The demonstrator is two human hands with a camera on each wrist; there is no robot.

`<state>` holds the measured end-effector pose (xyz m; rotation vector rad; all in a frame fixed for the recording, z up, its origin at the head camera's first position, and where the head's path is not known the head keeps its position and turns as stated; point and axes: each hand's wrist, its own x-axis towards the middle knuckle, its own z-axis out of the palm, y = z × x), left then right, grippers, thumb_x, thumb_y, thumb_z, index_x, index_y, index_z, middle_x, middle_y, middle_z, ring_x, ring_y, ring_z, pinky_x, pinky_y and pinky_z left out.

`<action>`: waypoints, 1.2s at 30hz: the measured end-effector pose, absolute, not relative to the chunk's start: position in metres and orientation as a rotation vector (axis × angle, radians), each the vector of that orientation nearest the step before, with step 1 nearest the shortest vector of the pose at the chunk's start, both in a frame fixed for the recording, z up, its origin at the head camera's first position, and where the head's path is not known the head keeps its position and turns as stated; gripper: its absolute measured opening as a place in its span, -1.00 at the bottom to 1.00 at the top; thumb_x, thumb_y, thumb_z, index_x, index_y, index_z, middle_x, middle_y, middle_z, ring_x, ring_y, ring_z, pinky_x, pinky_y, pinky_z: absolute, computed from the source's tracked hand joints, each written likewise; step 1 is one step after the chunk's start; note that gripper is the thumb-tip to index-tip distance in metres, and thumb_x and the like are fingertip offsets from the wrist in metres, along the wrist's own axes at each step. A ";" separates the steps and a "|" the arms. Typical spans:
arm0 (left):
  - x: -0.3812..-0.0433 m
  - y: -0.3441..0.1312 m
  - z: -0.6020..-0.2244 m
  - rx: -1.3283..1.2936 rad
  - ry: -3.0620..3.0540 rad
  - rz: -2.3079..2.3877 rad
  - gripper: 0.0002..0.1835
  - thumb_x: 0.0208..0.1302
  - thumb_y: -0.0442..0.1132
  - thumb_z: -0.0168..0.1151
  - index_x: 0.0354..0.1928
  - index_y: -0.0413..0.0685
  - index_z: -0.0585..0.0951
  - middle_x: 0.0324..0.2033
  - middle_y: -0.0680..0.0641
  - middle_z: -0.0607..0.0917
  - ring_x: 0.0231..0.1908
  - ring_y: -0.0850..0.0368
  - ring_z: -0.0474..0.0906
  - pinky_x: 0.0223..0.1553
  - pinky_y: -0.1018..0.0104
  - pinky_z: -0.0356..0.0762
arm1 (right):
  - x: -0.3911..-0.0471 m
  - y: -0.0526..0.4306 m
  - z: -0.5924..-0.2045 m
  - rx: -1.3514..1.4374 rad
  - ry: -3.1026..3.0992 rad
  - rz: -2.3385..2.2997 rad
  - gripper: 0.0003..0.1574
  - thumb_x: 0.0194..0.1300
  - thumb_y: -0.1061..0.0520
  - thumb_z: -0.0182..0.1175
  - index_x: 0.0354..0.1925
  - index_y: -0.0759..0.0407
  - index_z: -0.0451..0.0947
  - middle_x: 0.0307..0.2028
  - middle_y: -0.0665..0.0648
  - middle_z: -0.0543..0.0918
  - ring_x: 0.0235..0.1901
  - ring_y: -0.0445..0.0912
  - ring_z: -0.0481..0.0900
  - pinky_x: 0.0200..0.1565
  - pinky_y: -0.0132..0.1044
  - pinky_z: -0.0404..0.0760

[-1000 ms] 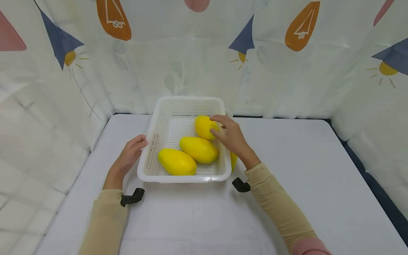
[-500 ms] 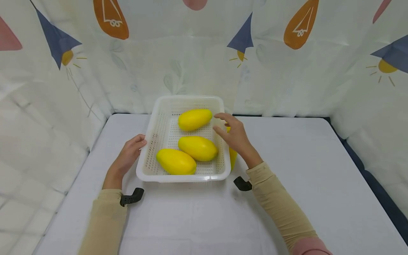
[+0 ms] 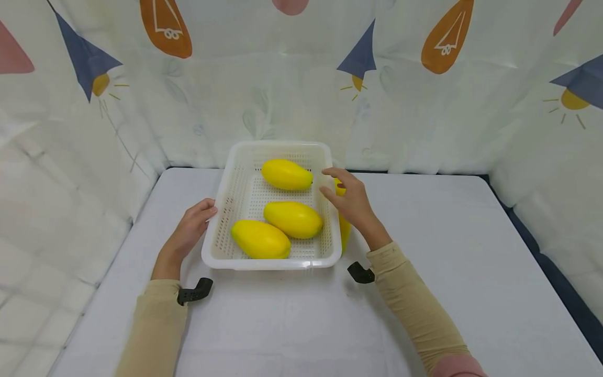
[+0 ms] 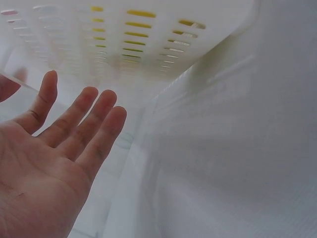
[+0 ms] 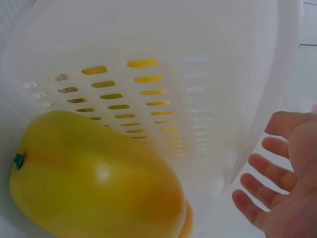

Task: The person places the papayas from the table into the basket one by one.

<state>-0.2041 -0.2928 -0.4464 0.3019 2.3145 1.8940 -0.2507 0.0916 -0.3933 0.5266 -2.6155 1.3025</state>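
Note:
A white perforated plastic basket (image 3: 270,264) stands on the table with three yellow mangoes inside: one at the back (image 3: 286,175), one in the middle (image 3: 293,220) and one at the front left (image 3: 261,239). My left hand (image 3: 188,228) is against the basket's left side at the rim, its fingers mostly straight in the left wrist view. My right hand (image 3: 350,201) hovers at the right rim, fingers loosely bent and holding nothing. Outside that wall lies another mango (image 5: 99,178) with a green stem end; a further yellow piece (image 5: 187,220) shows partly behind it.
A white cloth covers the table (image 3: 292,324). Behind it hangs a pale printed curtain (image 3: 292,94), which also runs along both sides. A black wrist mount (image 3: 195,291) sits at the left cuff, another mount (image 3: 360,273) at the right.
The back mango has left my right hand, shifted left in the basket and turned. My right hand has drawn back a little to the right. My left hand stays in place.

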 end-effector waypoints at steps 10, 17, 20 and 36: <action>-0.203 -0.292 -0.445 0.302 2.323 1.886 -0.56 0.52 0.01 -0.14 0.11 -0.24 0.38 0.01 0.08 0.54 -0.02 0.36 0.53 -0.01 0.58 0.51 | -0.251 0.098 -0.395 0.515 -2.587 1.338 -0.49 0.33 0.05 0.23 0.21 0.08 0.45 0.24 0.12 0.48 0.21 0.13 0.43 0.18 0.01 0.52; -0.203 -0.292 -0.445 0.293 2.334 1.880 -0.57 0.52 0.02 -0.14 0.10 -0.20 0.40 0.00 0.10 0.55 -0.02 0.36 0.53 -0.01 0.58 0.51 | -0.253 0.103 -0.396 0.489 -2.588 1.339 -0.46 0.33 0.04 0.23 0.24 0.06 0.43 0.26 0.11 0.47 0.22 0.08 0.42 0.19 0.01 0.51; -0.203 -0.292 -0.446 0.303 2.334 1.883 -0.58 0.52 0.01 -0.15 0.10 -0.20 0.40 0.00 0.10 0.55 -0.03 0.35 0.53 -0.01 0.59 0.51 | -0.254 0.104 -0.397 0.483 -2.582 1.335 -0.46 0.33 0.04 0.24 0.24 0.06 0.43 0.26 0.10 0.47 0.22 0.07 0.41 0.18 0.02 0.51; -0.203 -0.292 -0.445 0.313 2.324 1.894 -0.61 0.53 -0.02 -0.15 0.09 -0.19 0.41 0.00 0.08 0.56 -0.04 0.36 0.54 0.00 0.60 0.50 | -0.258 0.111 -0.403 0.451 -2.569 1.343 -0.44 0.34 0.05 0.22 0.26 0.13 0.41 0.26 0.12 0.46 0.23 0.09 0.40 0.18 0.07 0.50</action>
